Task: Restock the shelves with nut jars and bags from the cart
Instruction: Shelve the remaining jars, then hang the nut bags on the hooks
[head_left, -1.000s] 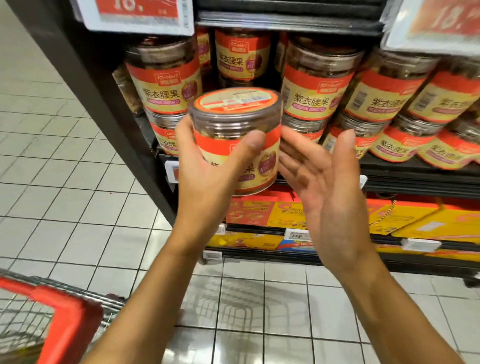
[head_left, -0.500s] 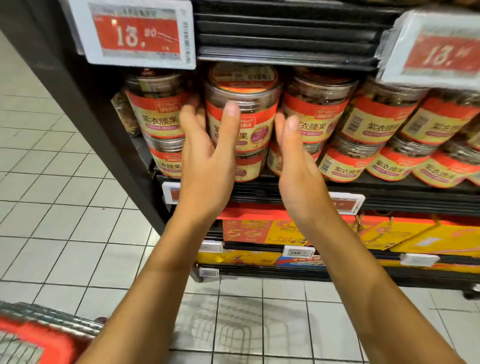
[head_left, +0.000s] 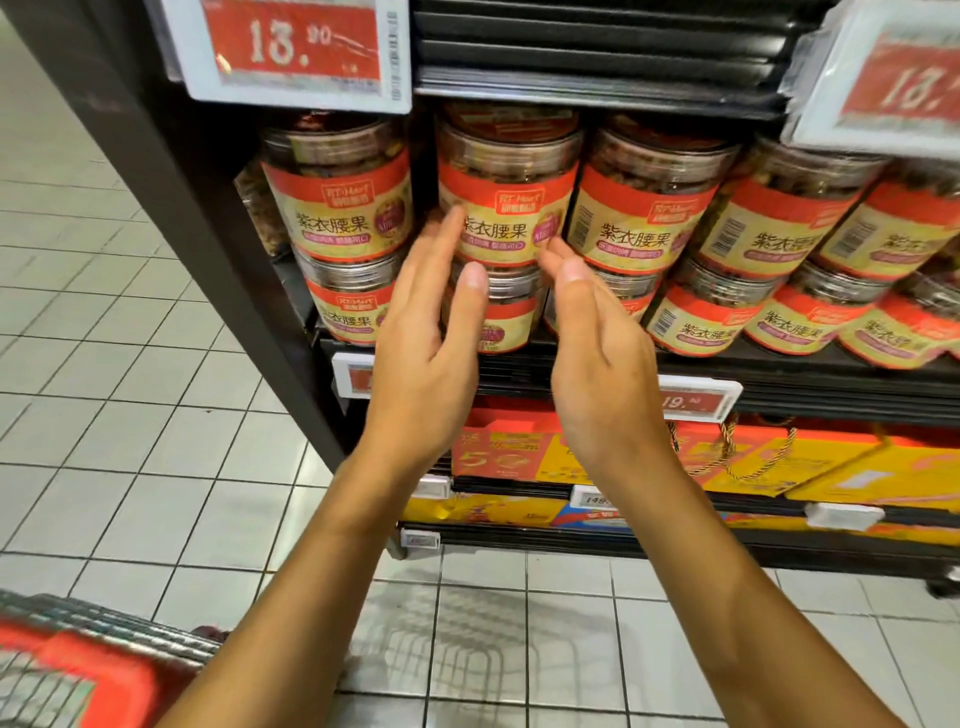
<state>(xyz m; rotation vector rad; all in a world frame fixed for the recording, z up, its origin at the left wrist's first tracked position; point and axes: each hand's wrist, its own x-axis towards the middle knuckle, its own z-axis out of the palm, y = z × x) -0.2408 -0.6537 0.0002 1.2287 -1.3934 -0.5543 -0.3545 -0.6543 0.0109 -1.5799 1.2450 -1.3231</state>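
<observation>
A clear nut jar (head_left: 506, 192) with a red and cream label stands on top of a lower jar (head_left: 501, 312) in the second stack from the left on the black shelf (head_left: 779, 374). My left hand (head_left: 426, 358) is just in front of it with straight fingers, its fingertips near the label's left edge. My right hand (head_left: 597, 364) hovers open at the jar's lower right. Neither hand holds anything. Several more jars of the same kind (head_left: 644, 208) fill the shelf in two layers.
The red-handled wire cart (head_left: 67, 670) is at the bottom left corner. Red price tags (head_left: 291, 49) hang from the shelf above. Orange and yellow gift boxes (head_left: 769, 457) fill the lower shelf. The black shelf end post (head_left: 171, 208) borders white floor tiles on the left.
My left hand carried the jar up and set it on the second stack. Both hands have now let go and drawn back a little towards me.
</observation>
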